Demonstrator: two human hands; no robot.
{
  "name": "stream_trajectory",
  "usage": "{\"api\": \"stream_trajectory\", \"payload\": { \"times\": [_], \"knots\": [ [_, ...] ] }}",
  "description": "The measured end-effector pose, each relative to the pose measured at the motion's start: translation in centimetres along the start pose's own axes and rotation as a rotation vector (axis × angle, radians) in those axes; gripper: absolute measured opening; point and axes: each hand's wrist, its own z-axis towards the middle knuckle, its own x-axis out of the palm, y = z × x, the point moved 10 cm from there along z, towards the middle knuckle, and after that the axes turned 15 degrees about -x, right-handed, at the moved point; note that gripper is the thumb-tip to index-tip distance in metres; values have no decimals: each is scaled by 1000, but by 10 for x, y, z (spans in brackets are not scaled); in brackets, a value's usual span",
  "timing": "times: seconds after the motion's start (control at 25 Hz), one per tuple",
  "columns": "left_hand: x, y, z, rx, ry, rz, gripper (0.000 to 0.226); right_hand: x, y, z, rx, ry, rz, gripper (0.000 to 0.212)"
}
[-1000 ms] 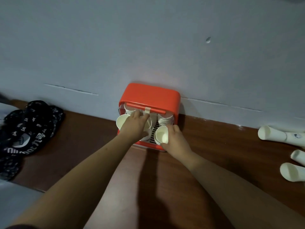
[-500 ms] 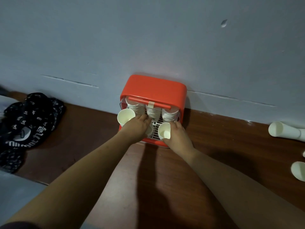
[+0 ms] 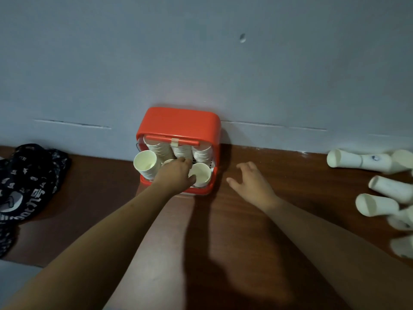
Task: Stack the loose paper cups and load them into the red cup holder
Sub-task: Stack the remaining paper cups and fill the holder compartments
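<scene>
Your two bare forearms reach forward over the brown desk [image 3: 223, 231]. Your right grip [image 3: 252, 182] is above the wood just to the right of the red cup holder [image 3: 178, 121] and apart from it. Its fingers are spread and relaxed, with nothing in them. Whether the palm touches the desk cannot be told.

Your left grip [image 3: 176, 173] is in the holder's open front, back of the hand up. Its fingers bend down over the middle stack [image 3: 181, 151] and its thumb lies by the rim of the right stack [image 3: 201, 173]. The hand hides its own fingertips, so you cannot tell whether it has closed on a cup or only rests there.

The holder stands on the desk against the wall [image 3: 201, 52], its open side towards you. Three stacks of white paper cups lie in it, side by side, with their mouths facing you. The left stack [image 3: 145, 163] tilts outward, and its front cup juts past the holder's left edge.

Well to the right, loose paper cups [image 3: 357, 158] lie on their sides on the desk, several of them nested into short stacks. At the far left edge lies a heap of black cloth [image 3: 26, 175] with white print.
</scene>
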Motion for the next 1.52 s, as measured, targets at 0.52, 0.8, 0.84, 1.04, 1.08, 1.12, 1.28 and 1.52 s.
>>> {"api": "stream_trajectory", "payload": {
  "times": [0.52,0.8,0.84,1.04,1.08,1.12,1.28,1.52],
  "knots": [
    [-13,-387,10,230,82,-200,45,-242,-327,-195,409,-223,-100,49],
    [51,-541,48,307,98,-46,55,-267,-422,-183,292,-202,-194,47],
    [63,-553,55,318,103,-4,57,-263,-425,-171,242,-178,-215,47],
    [115,-564,94,274,97,164,68,-233,-429,-120,26,-141,-289,38],
    [124,-562,101,264,93,188,71,-226,-432,-112,-6,-121,-328,37],
    [131,-559,106,258,86,206,74,-217,-434,-103,-37,-83,-387,35],
    [150,-549,117,261,22,219,70,-187,-445,-82,-68,63,-652,27],
    [146,-514,110,197,40,-51,72,-172,-438,-64,-58,117,-649,31]
  ]
}}
